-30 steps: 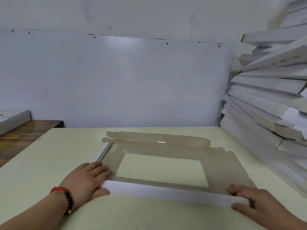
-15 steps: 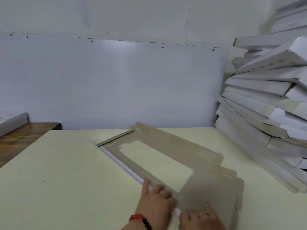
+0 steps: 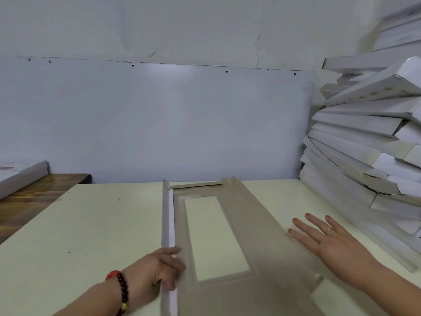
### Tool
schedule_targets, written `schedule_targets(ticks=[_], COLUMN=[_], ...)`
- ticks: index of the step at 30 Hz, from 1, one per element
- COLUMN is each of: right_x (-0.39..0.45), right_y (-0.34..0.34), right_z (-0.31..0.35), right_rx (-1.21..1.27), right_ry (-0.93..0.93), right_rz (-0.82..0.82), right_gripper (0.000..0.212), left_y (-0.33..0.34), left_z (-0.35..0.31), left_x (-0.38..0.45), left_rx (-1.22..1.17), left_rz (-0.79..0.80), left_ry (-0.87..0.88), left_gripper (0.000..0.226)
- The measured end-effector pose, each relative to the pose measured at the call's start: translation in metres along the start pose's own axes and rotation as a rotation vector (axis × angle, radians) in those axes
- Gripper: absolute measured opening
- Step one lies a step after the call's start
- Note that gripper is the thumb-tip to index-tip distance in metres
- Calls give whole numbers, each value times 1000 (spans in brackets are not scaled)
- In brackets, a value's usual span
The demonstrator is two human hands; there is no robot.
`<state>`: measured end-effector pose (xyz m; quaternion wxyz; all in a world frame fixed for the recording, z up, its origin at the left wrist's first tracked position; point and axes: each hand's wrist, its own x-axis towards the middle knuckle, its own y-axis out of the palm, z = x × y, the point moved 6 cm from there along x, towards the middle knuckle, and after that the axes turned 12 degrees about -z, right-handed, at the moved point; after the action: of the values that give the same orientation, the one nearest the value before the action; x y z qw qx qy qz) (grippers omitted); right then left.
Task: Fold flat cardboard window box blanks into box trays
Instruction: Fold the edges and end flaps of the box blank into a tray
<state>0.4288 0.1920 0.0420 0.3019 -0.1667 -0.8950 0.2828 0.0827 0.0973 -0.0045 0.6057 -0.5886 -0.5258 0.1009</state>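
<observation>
We see the cardboard blank (image 3: pixel 255 238) lying brown side up on the pale table (image 3: pixel 91 236), its long side running away from us and its clear window (image 3: pixel 214 236) showing the tabletop through it. Along its left edge one long side flap (image 3: pixel 166 220) stands folded up, white on its inner face.

Our left hand (image 3: pixel 157 270) sits at the near end of that flap, fingers curled over it and thumb stretched forward along the fold, so it grips the flap; the wrist carries a bead bracelet (image 3: pixel 121 290) with a red piece. Our right hand (image 3: pixel 330 242) lies flat, palm down, fingers straight and spread, on the blank's right edge, holding nothing; a ring (image 3: pixel 329 229) shows on one finger. The near right part of the blank is blurred, so we cannot tell how its flaps lie.

To the right, near the right hand, a leaning stack of folded white box trays (image 3: pixel 369 142) rises against the wall. A large white board (image 3: pixel 157 122) stands behind the table. On the left, a wooden surface (image 3: pixel 38 192) bears a white box (image 3: pixel 20 176).
</observation>
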Motion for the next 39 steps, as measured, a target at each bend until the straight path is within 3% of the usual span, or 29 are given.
schedule_targets(ticks=[3, 7, 9, 10, 13, 16, 18, 20, 21, 23, 25, 30, 34, 39], right_x=[2, 15, 22, 26, 33, 40, 47, 54, 58, 68, 69, 47, 26, 27], right_y=[17, 21, 14, 12, 8, 2, -8, -20, -24, -36, -40, -32, -7, 12], right_z=[8, 39, 49, 52, 69, 89, 103, 118, 126, 137, 151, 132, 85, 44], right_rx=[-17, 101, 193, 227, 377, 368, 340, 368, 334, 340, 420, 478, 578, 721], right_ry=[-159, -367, -401, -391, -395, -385, -376, -376, -391, -337, -310, -216, -37, 50], right_rz=[81, 160, 242, 272, 287, 324, 354, 344, 288, 230, 231, 188, 367, 568], right_gripper=[80, 57, 37, 37, 44, 38, 30, 25, 20, 15, 16, 24, 37, 12], left_y=[4, 8, 6, 4, -4, -9, -6, 10, 21, 39, 45, 44, 30, 10], left_z=[18, 27, 23, 23, 41, 19, -13, -52, -67, -86, -95, -80, -60, -28], left_x=[0, 6, 17, 25, 39, 60, 71, 72, 69, 63, 60, 31, 22, 38], left_rx=[6, 129, 376, 537, 736, 625, 357, 109, 116, 186, 274, 473, 517, 419], left_rz=[231, 442, 464, 478, 652, 583, 487, 567, 655, 732, 670, 638, 610, 593], left_ry=[-38, 25, 179, 182, -158, -315, -454, -547, -531, -490, -448, -413, -398, -466], left_gripper=[31, 14, 12, 5, 42, 53, 62, 94, 96, 62, 41, 38, 38, 25])
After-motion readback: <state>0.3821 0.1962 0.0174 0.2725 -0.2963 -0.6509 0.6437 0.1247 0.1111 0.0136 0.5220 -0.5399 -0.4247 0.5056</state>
